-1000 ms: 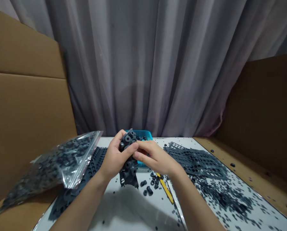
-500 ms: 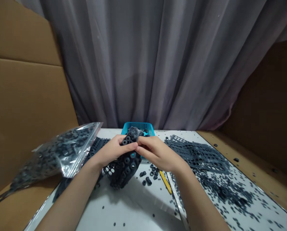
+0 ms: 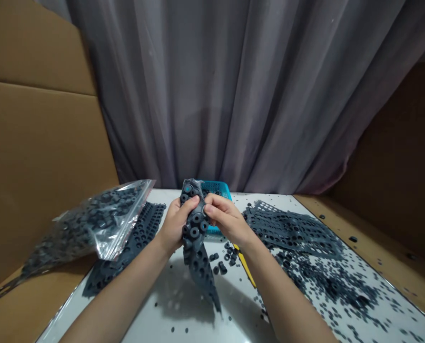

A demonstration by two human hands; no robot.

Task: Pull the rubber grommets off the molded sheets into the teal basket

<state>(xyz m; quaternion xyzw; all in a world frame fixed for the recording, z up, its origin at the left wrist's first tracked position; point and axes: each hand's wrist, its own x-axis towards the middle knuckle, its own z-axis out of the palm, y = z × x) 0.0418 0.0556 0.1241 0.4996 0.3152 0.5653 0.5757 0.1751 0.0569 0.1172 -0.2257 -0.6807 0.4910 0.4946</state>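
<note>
Held up over the white table is a dark grey rubber sheet with moulded rings and round holes, its narrow lower end hanging down. My left hand is wrapped round its left side, the thumb pressed on its front. At its right edge my right hand is closed in a pinch; whether a loose rubber piece sits between those fingertips is hidden. Just behind the hands stands a blue plastic basket, partly covered by the sheet, with dark pieces in it. Several small rubber pieces lie below my right hand.
A clear zip bag of dark pieces leans at the left, beside another holed sheet. On the right lie more perforated sheets and scattered rubber bits. A slim yellow tool lies near my right forearm. Cardboard walls and a grey curtain surround the table.
The sheet has turned and now hangs more upright, its lower end swung to the right. Both hands have shifted, and the left thumb now presses on the sheet, apart from the right hand.
</note>
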